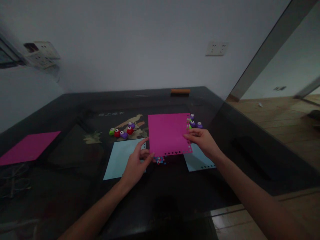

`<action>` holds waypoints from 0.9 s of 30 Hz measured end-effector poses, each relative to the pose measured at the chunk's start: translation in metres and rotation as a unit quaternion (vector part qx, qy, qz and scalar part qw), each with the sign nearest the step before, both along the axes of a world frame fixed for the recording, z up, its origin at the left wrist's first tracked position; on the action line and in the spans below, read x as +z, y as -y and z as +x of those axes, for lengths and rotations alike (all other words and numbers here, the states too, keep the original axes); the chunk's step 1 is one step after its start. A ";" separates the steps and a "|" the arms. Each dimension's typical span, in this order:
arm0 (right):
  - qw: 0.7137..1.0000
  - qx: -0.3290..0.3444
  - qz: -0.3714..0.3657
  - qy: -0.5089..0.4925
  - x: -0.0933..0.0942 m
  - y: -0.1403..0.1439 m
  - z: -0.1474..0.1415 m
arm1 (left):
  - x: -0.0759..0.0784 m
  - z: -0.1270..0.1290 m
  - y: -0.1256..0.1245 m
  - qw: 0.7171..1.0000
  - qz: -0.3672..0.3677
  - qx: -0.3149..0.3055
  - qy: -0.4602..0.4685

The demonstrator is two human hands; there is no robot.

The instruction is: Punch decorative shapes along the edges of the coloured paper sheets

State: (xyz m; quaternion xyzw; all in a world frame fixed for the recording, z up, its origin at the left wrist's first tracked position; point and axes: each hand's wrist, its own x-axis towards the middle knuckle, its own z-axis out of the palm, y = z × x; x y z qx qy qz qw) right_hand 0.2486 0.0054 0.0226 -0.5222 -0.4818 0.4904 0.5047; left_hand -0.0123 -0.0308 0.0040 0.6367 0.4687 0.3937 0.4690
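Observation:
Between my two hands a pink sheet of paper (168, 133) is held up above the dark table. Punched holes run along its right and bottom edges. My left hand (137, 158) pinches its lower left corner, thumb in front. My right hand (202, 140) grips the right edge over the holes. Behind and below it lie a light blue sheet (125, 160) on the left and another light blue sheet (198, 160) on the right, both with holes and partly covered. Small coloured paper dots (159, 160) are heaped under the pink sheet's bottom edge.
Several big-eyed toy-like pieces (123, 134) in green, red and purple sit left of centre; more purple and green ones (199, 125) show at right. Another pink sheet (30, 146) lies far left. An orange-brown bar (180, 91) rests by the wall, on the black table (75, 190).

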 end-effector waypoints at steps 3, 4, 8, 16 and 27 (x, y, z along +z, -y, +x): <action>0.999 -0.049 0.009 -0.005 -0.002 0.004 0.027 | 0.003 0.004 0.005 0.994 0.092 0.015 -0.049; 0.998 -0.069 0.006 -0.001 -0.003 0.006 0.037 | 0.005 0.006 0.006 0.990 0.124 0.009 -0.074; 0.992 -0.123 -0.026 0.020 -0.008 0.019 0.081 | 0.013 0.025 0.008 0.959 0.219 -0.062 -0.171; 0.984 -0.151 -0.096 0.010 -0.031 0.047 0.118 | -0.013 0.081 0.016 0.912 0.287 -0.147 -0.252; 0.983 -0.132 -0.106 0.072 -0.030 0.048 0.107 | -0.030 0.083 0.018 0.879 0.293 -0.182 -0.330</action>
